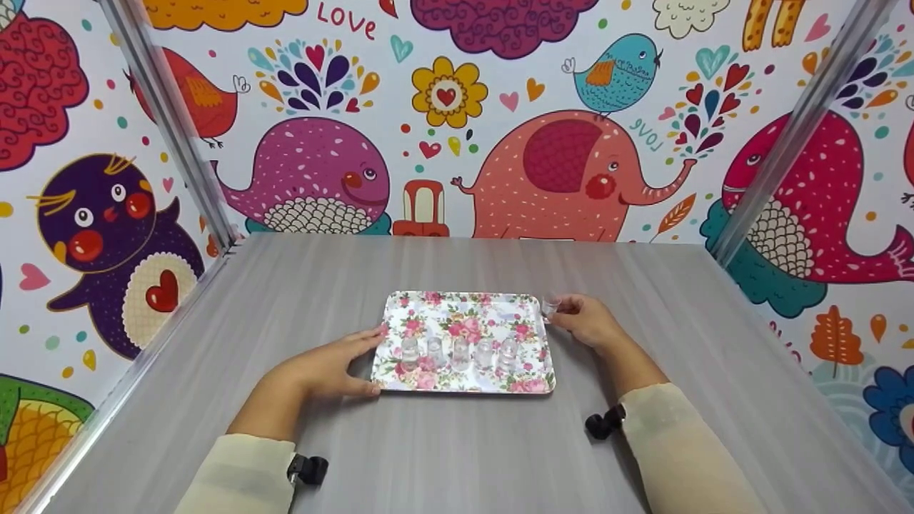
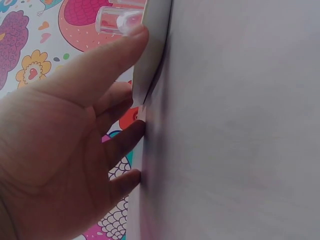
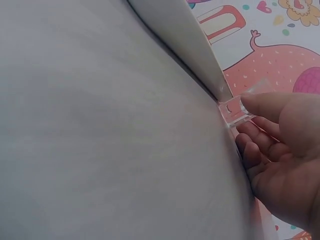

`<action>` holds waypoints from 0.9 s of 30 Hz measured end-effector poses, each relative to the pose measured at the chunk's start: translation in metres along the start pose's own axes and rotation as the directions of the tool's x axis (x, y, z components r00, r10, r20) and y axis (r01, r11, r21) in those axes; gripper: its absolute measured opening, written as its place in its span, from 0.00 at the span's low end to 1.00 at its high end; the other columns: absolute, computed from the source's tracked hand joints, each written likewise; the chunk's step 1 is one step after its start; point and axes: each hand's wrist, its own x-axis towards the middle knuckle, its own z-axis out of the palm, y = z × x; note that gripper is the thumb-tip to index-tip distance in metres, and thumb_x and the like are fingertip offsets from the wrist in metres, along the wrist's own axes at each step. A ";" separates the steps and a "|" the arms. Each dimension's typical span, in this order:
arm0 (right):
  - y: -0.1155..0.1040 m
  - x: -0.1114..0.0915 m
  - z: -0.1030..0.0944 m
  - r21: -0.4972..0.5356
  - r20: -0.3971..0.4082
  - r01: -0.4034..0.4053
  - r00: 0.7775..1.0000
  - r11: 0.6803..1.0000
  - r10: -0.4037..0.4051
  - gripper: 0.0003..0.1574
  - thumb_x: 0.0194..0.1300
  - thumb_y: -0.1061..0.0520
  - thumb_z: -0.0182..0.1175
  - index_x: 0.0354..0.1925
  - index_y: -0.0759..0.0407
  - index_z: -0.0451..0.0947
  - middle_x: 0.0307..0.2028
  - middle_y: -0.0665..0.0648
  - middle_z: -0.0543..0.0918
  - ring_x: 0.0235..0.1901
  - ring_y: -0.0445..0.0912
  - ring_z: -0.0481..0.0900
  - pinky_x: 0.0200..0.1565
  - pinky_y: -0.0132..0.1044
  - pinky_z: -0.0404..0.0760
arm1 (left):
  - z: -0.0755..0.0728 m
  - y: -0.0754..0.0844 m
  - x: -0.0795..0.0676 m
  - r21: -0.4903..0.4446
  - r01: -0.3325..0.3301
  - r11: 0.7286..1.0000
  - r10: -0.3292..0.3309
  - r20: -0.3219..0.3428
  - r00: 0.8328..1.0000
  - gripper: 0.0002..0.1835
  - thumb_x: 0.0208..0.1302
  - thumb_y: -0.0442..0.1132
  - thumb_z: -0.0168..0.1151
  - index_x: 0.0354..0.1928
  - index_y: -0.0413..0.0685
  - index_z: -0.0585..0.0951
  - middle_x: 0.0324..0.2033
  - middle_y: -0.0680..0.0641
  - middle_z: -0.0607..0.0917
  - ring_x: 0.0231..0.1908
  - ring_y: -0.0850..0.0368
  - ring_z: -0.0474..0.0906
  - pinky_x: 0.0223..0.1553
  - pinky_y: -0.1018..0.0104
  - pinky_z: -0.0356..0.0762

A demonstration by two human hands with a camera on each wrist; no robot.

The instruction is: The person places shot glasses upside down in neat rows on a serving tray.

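A floral tray (image 1: 464, 310) lies on the grey table. Several small clear shot glasses (image 1: 460, 353) stand in a row across its nearer half. My left hand (image 1: 328, 368) is at the tray's left side, fingers spread; in the left wrist view the thumb (image 2: 117, 52) touches the rim and the lower fingertips rest on the table. Just off the tray's right edge, toward the far corner, my right hand (image 1: 589, 321) pinches another clear shot glass (image 3: 236, 111) between thumb and fingers. Its base is close to the tabletop in the right wrist view.
The grey wood-grain table (image 1: 457, 450) spreads around the tray. Behind it stands a wall (image 1: 443, 164) printed with cartoon animals, with metal posts (image 1: 771, 150) at both sides. A small black camera (image 1: 308, 470) sits on each wrist.
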 end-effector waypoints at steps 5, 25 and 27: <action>-0.002 0.000 -0.001 -0.013 -0.010 -0.026 1.000 1.000 0.026 0.25 0.73 0.50 0.70 0.63 0.59 0.84 0.48 0.58 0.86 0.41 0.47 0.79 0.40 0.32 0.81 | 0.000 0.001 0.000 0.004 0.007 1.000 -0.007 0.002 1.000 0.52 0.64 0.53 0.78 0.85 0.53 0.61 0.86 0.52 0.57 0.86 0.40 0.51 0.83 0.35 0.53; -0.056 -0.036 0.002 0.192 0.060 0.042 0.997 0.981 -0.054 0.26 0.70 0.43 0.73 0.59 0.52 0.84 0.53 0.59 0.88 0.58 0.62 0.84 0.63 0.51 0.87 | 0.000 -0.001 0.001 -0.001 0.029 1.000 -0.029 0.011 1.000 0.53 0.64 0.55 0.78 0.86 0.56 0.59 0.87 0.53 0.56 0.86 0.39 0.50 0.83 0.33 0.52; -0.059 -0.039 0.001 0.214 0.072 0.072 0.993 0.974 -0.089 0.24 0.71 0.46 0.72 0.59 0.55 0.83 0.53 0.63 0.87 0.57 0.65 0.84 0.60 0.48 0.89 | 0.000 -0.001 0.001 -0.001 0.030 1.000 -0.030 0.010 0.999 0.53 0.64 0.55 0.78 0.86 0.56 0.59 0.87 0.53 0.56 0.86 0.39 0.50 0.83 0.33 0.52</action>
